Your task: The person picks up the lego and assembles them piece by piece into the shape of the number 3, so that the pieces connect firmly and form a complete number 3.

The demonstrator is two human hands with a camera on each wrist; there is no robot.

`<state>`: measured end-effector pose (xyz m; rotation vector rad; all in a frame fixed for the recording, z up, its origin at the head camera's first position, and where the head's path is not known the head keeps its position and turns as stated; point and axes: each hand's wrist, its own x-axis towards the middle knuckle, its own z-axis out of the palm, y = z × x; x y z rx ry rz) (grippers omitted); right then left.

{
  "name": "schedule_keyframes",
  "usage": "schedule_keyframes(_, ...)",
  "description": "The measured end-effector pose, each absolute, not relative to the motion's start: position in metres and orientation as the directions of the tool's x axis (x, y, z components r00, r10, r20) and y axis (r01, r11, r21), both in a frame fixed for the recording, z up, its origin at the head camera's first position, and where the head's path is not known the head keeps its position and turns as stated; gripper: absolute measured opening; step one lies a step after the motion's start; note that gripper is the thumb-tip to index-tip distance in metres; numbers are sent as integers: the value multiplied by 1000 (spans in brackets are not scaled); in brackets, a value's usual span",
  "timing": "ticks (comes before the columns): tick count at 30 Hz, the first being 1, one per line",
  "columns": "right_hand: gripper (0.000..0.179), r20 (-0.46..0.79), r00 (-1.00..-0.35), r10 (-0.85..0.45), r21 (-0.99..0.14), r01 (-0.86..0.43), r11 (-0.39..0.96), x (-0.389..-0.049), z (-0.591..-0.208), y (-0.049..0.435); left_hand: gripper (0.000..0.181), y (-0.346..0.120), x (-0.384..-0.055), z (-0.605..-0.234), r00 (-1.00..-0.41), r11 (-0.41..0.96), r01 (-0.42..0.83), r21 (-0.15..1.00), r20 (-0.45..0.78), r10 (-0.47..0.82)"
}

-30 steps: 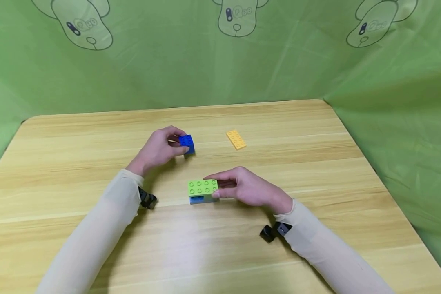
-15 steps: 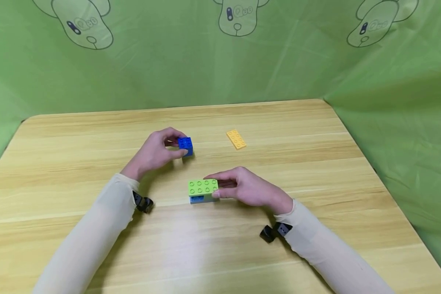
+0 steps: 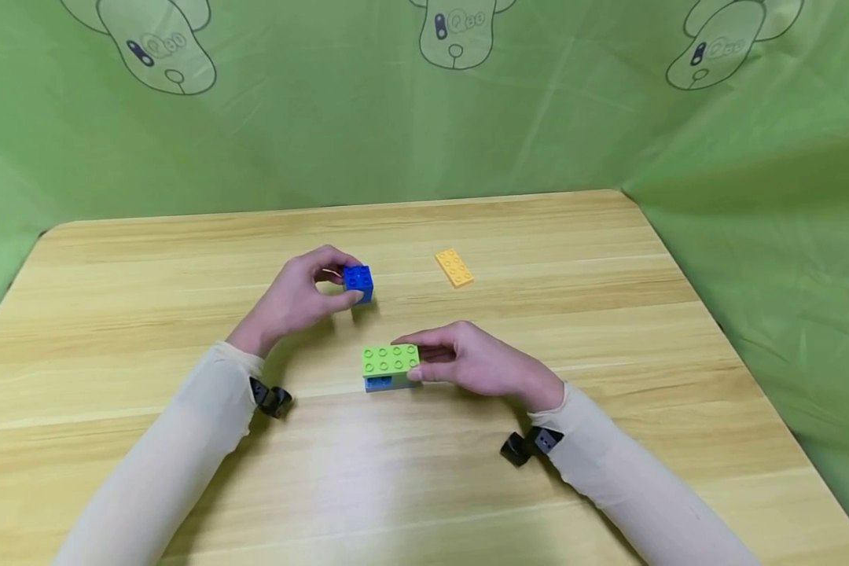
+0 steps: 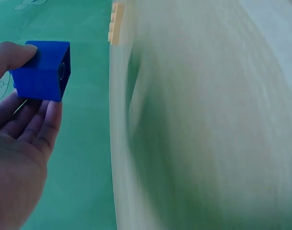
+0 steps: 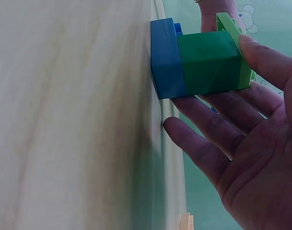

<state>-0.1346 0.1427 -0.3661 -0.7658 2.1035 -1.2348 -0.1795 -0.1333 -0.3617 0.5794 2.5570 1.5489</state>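
Between thumb and fingers, my left hand [image 3: 297,292] pinches a blue 2x2 toy building brick [image 3: 358,278], studs up, just above the table. The left wrist view shows this blue brick [image 4: 39,72] has a hollow underside. My right hand [image 3: 491,363] grips the right end of a small brick stack standing nearer the person. A lime green plate [image 3: 382,360] with studs tops it. Below, in the right wrist view, come a dark green brick [image 5: 210,64] and a blue base brick [image 5: 167,62]. The base's left studs show under the overhanging plate. The two hands' bricks are apart.
A yellow-orange studded plate [image 3: 454,268] lies flat on the wooden table [image 3: 608,314], behind the stack and to the right. Green cloth [image 3: 325,141] hangs beyond the table's back edge. Each sleeve carries a small black wrist camera [image 3: 515,449].
My left hand has moved slightly toward the person with the blue brick, and its wrist has shifted left. The right hand and the stack stay in place.
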Motion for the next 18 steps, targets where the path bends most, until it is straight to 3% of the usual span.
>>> schedule_keyframes(18,48,-166,-661,-732,-901,-201,385,-135,-369,144,33,-114,-148,-340,-878,253,381,889,263,401)
